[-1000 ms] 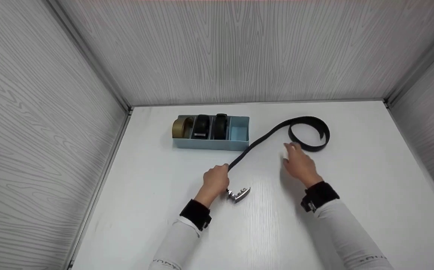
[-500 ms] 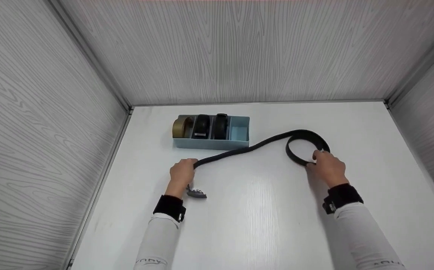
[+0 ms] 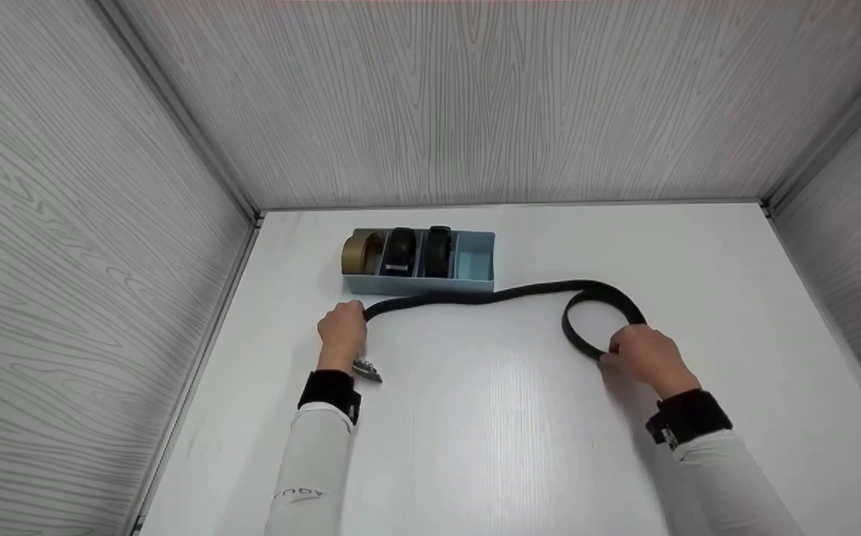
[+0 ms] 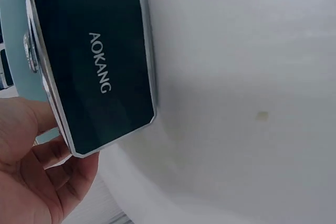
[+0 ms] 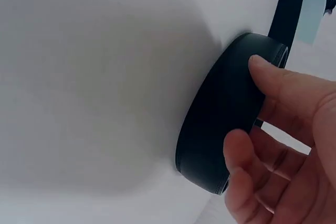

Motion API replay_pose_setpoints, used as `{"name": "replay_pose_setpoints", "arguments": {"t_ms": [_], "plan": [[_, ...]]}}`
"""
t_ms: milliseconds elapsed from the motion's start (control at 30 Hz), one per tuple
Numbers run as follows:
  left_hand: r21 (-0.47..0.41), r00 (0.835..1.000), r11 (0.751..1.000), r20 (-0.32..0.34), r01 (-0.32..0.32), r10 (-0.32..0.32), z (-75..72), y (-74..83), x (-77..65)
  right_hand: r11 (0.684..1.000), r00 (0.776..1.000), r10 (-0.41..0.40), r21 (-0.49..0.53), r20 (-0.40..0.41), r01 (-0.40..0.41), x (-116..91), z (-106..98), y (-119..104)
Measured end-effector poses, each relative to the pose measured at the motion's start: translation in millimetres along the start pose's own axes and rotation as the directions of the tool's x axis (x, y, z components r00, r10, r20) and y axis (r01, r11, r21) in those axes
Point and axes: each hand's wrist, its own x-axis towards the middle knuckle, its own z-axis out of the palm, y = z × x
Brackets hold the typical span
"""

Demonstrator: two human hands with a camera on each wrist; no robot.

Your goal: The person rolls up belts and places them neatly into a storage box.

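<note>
A black belt [image 3: 468, 298] stretches on edge across the white table between my two hands. Its left end is gripped by my left hand [image 3: 342, 333], just behind the silver-framed buckle [image 4: 97, 66], whose dark face reads AOKANG. Over on the right the belt curls into one round loop [image 5: 226, 114]. My right hand [image 3: 650, 357] holds that loop at its lower right side, with the thumb and curled fingers on the strap in the right wrist view. The strap's free end is hidden by this hand.
Behind the belt stands a blue divided box [image 3: 415, 285], close to the strap's middle. A tan roll [image 3: 356, 255], a black rolled belt [image 3: 401, 249] and another black rolled belt [image 3: 438, 253] sit in its compartments. Grey wood-grain walls [image 3: 430, 104] enclose the table.
My left hand has carried the buckle end leftward and slightly away. My right hand reached the loop, took hold of it and drew it nearer. The strap now runs flatter across the table.
</note>
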Motion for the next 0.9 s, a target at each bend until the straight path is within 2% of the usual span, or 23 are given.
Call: {"name": "replay_pose_setpoints", "arguments": {"t_ms": [100,167,267,333,367,400,433,467,567,600,633,700,733,767,833,900], "plan": [[0.025,0.999,1.0,-0.045,0.001,0.0,0.7,8.1,-10.8,0.997,0.997,-0.073,0.041,0.021,0.072,-3,8,-15],[0.045,0.996,0.999,-0.083,-0.02,0.024,-0.7,20.3,-20.5,0.99,0.991,-0.134,0.053,0.03,0.132,-4,14,-27],[0.063,0.987,0.99,-0.086,-0.128,0.133,-6.0,48.5,-37.7,0.971,0.972,-0.233,0.069,0.042,0.23,-5,24,-48],[0.039,0.97,0.97,-0.033,-0.24,0.241,-8.7,70.6,-50.3,0.953,0.954,-0.295,0.091,0.054,0.289,-5,31,-64],[0.02,0.953,0.953,0.002,-0.302,0.302,-9.1,81.6,-56.7,0.943,0.945,-0.321,0.109,0.056,0.314,-6,34,-72],[-0.002,0.929,0.93,0.043,-0.367,0.367,-9.1,92.0,-63.2,0.934,0.938,-0.342,0.127,0.056,0.333,-6,38,-79],[-0.024,0.898,0.901,0.081,-0.432,0.433,-8.3,102.4,-69.2,0.925,0.931,-0.362,0.142,0.052,0.352,-7,41,-86],[-0.046,0.862,0.87,0.118,-0.491,0.493,-7.1,112.1,-74.7,0.916,0.923,-0.383,0.151,0.043,0.373,-7,45,-93],[-0.072,0.732,0.753,0.195,-0.654,0.653,-2.6,139.3,-88.0,0.883,0.894,-0.448,0.145,-0.023,0.447,-9,55,-110],[-0.075,0.695,0.719,0.206,-0.691,0.689,-1.1,147.3,-90.9,0.871,0.88,-0.472,0.128,-0.049,0.474,-10,59,-114],[-0.076,0.667,0.692,0.21,-0.718,0.715,0.5,154.6,-92.6,0.859,0.865,-0.497,0.106,-0.073,0.502,-10,62,-118],[-0.079,0.635,0.661,0.213,-0.746,0.743,4.2,166.7,-93.3,0.836,0.836,-0.539,0.06,-0.106,0.546,-13,67,-123],[-0.083,0.628,0.655,0.214,-0.751,0.748,6.7,170.8,-92.5,0.824,0.822,-0.559,0.035,-0.111,0.565,-14,68,-125],[-0.089,0.628,0.655,0.218,-0.75,0.748,9.7,173.5,-91.2,0.816,0.813,-0.573,0.02,-0.104,0.578,-16,68,-126],[-0.102,0.637,0.669,0.232,-0.736,0.736,17.6,175.4,-87.6,0.802,0.8,-0.594,0.022,-0.081,0.597,-19,66,-126],[-0.114,0.641,0.679,0.249,-0.725,0.726,24.6,174.4,-84.9,0.798,0.801,-0.595,0.077,-0.061,0.598,-21,60,-122]]}}
